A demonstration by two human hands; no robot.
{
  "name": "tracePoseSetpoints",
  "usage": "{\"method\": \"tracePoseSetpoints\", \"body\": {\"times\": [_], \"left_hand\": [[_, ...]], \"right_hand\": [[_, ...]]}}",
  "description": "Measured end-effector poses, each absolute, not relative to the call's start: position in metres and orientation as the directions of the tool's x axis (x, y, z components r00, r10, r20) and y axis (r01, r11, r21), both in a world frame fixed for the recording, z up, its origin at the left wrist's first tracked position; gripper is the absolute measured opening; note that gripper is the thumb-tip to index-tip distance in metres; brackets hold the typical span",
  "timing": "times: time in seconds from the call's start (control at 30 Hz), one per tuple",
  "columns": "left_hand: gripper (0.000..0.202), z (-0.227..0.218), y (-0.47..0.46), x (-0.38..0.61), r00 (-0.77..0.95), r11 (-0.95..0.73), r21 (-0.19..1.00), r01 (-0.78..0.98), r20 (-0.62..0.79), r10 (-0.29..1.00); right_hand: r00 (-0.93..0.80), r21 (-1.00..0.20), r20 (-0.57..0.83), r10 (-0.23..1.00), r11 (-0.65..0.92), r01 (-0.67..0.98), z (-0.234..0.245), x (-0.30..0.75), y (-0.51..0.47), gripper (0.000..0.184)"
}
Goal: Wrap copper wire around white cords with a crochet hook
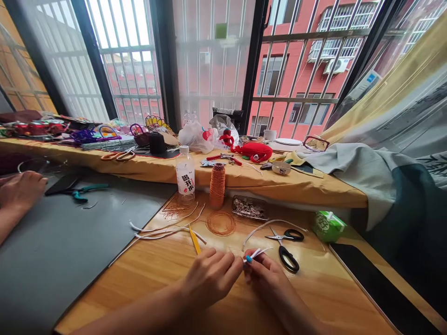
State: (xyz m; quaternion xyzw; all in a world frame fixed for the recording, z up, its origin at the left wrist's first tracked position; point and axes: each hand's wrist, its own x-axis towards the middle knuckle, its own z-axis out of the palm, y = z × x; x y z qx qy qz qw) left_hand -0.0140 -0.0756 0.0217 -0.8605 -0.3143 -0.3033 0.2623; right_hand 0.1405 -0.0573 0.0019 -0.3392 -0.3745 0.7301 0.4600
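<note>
My left hand is closed, its fingertips meeting those of my right hand at a short white cord. The right thumb, with a blue nail, pinches this cord, and its loose ends stick out to the upper right. A yellow pointed tool shows just beyond my left knuckles; its lower end is hidden, and whether that hand touches it I cannot tell. Other white cords lie to the left. One more curved cord lies behind my right hand, near black-handled scissors lying open.
Behind stand a water bottle and an orange thread cone, with a coil of orange thread and a tray of small parts. A green box and black phone-like slab lie right. Another person's hand is at far left.
</note>
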Motion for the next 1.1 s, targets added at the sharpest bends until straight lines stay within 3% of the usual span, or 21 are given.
{"method": "tracePoseSetpoints", "body": {"times": [0.23,0.5,0.63,0.73,0.9,1.1], "left_hand": [[0.018,0.025,-0.075,-0.015,0.653,-0.668,-0.309,0.677,0.671,0.351],[0.013,0.021,-0.075,-0.014,0.637,-0.726,-0.207,0.655,0.668,0.384],[0.011,0.018,-0.076,-0.013,0.591,-0.773,-0.086,0.629,0.699,0.403],[0.012,0.013,-0.075,-0.011,0.521,-0.803,0.082,0.591,0.722,0.456],[0.017,0.008,-0.068,-0.011,0.469,-0.772,0.339,0.537,0.641,0.607],[0.016,0.01,-0.058,-0.012,0.514,-0.82,0.351,0.452,0.649,0.561]], "right_hand": [[-0.334,-0.893,-0.149,0.931,-0.272,-0.358,0.001,0.146,-0.056,0.032],[-0.364,-0.859,-0.189,0.912,-0.333,-0.388,0.008,0.147,-0.055,0.028],[-0.396,-0.865,-0.192,0.898,-0.345,-0.363,0.006,0.147,-0.053,0.029],[-0.412,-0.893,-0.162,0.897,-0.31,-0.325,0.002,0.147,-0.051,0.03],[-0.457,-0.937,-0.127,0.88,-0.258,-0.236,-0.003,0.15,-0.05,0.031],[-0.542,-0.972,-0.146,0.827,-0.223,-0.079,-0.004,0.155,-0.047,0.037]]}}
